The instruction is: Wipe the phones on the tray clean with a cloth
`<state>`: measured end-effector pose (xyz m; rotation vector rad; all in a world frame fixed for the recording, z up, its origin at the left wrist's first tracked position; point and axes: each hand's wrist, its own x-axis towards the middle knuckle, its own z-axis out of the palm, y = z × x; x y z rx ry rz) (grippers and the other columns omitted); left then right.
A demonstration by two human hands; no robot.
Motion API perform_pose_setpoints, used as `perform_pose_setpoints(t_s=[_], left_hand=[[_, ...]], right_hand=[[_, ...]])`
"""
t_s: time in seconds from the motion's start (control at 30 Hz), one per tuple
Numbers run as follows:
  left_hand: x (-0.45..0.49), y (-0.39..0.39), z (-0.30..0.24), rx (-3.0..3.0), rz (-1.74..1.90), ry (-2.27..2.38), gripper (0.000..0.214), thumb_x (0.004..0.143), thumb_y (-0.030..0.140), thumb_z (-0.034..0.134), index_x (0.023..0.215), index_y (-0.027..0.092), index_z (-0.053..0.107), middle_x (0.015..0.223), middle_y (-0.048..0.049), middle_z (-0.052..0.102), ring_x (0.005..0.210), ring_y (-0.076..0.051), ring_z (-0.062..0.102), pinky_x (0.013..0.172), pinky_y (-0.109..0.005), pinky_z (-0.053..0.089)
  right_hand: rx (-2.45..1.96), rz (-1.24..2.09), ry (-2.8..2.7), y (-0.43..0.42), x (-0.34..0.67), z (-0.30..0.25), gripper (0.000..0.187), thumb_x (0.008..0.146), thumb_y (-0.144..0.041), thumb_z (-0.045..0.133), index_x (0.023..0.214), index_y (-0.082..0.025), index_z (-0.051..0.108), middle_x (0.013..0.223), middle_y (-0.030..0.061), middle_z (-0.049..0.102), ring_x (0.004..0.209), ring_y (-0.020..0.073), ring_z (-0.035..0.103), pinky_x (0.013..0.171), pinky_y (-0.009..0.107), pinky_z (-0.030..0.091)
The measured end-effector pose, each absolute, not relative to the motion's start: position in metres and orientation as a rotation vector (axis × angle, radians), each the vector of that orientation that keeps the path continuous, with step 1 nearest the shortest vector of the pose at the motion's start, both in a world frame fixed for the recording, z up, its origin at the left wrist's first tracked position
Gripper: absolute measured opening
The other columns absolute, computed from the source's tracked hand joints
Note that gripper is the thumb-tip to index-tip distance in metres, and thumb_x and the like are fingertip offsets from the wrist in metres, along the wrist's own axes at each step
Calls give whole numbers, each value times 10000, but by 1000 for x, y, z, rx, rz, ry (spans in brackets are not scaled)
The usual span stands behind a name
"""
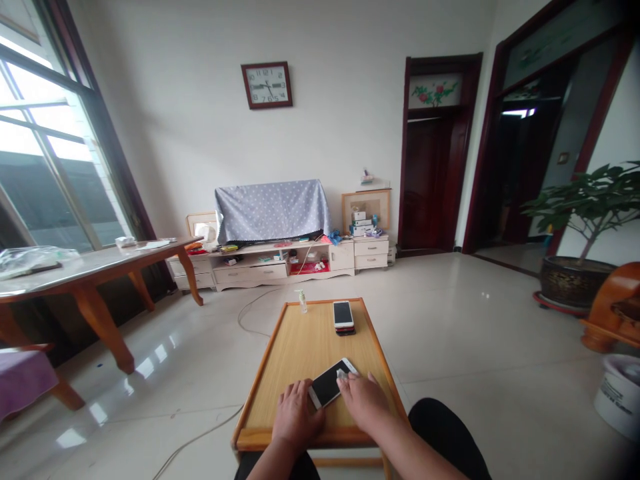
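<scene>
1. while the left grip [297, 415] lies flat, fingers spread, against the lower edge of a white-framed smartphone [327, 383], the right grip [364, 403] rests spread on its upper corner, a small white scrap [343, 375] at the fingertips; any pinch cannot be told.
2. the phone lies angled near the front edge of the wooden table [305, 347].
3. farther along stand a stack of phones [343, 317] and a small pump bottle [302, 301], its label unreadable.
4. beyond, a wall clock [267, 85] shows legible numerals.

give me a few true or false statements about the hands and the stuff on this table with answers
The left hand and right hand both touch the white-framed smartphone: true.
A pump bottle stands on the wooden table: true.
The stacked phones lie under the right hand: false, they lie near the table's far edge, apart from the hands.
The wall clock hangs above the window: false, it hangs on the wall to the right of the window.
</scene>
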<state>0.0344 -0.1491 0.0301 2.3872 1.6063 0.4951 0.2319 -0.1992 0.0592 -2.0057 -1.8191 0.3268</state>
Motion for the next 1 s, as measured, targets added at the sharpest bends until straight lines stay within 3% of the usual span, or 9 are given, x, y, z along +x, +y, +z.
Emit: perform_pose_setpoints(t_s=[0.1, 0.33, 0.53, 0.8, 1.0], left_hand=[[35, -150, 33, 2388, 453, 1614, 496, 759, 383, 599, 1240, 272, 551, 1263, -54, 631, 1204, -254, 512, 1011, -347, 335], [34, -149, 38, 2407, 341, 1588, 469, 825, 386, 569, 1278, 270, 525, 1285, -67, 604, 1198, -250, 505, 980, -354, 352], [33, -149, 37, 2403, 300, 1602, 493, 813, 361, 576, 1294, 271, 517, 1326, -68, 588, 1232, -250, 488, 998, -353, 345], [34, -151, 36, 2394, 416, 1617, 499, 769, 383, 588, 1253, 269, 551, 1283, -56, 621, 1214, -253, 510, 1021, -343, 326], [35, -151, 37, 2391, 436, 1616, 501, 762, 358, 593, 1252, 263, 560, 1278, -55, 626, 1212, -256, 515, 1009, -344, 337]], right_hand=[[-2000, 324, -1854, -196, 219, 63, 647, 1030, -539, 206, 1160, -179, 727, 1202, 157, 711, 1198, 283, 616, 1129, 434, 328], [-1759, 494, -2072, -199, 165, 71, 629, 1004, -580, 286, 1313, -179, 659, 1272, 156, 682, 1227, 294, 611, 1108, 409, 377], [-1684, 536, -2071, -206, 172, 72, 553, 1028, -514, 264, 1324, -252, 650, 1329, 103, 656, 1299, 274, 558, 1163, 450, 305], [-1890, 366, -1877, -206, 224, 52, 614, 1051, -491, 177, 1292, -213, 669, 1339, 121, 649, 1311, 255, 546, 1185, 444, 239], [-2015, 291, -1809, -194, 230, 56, 608, 1038, -505, 223, 1184, -191, 722, 1304, 146, 666, 1259, 280, 580, 1186, 457, 232]])
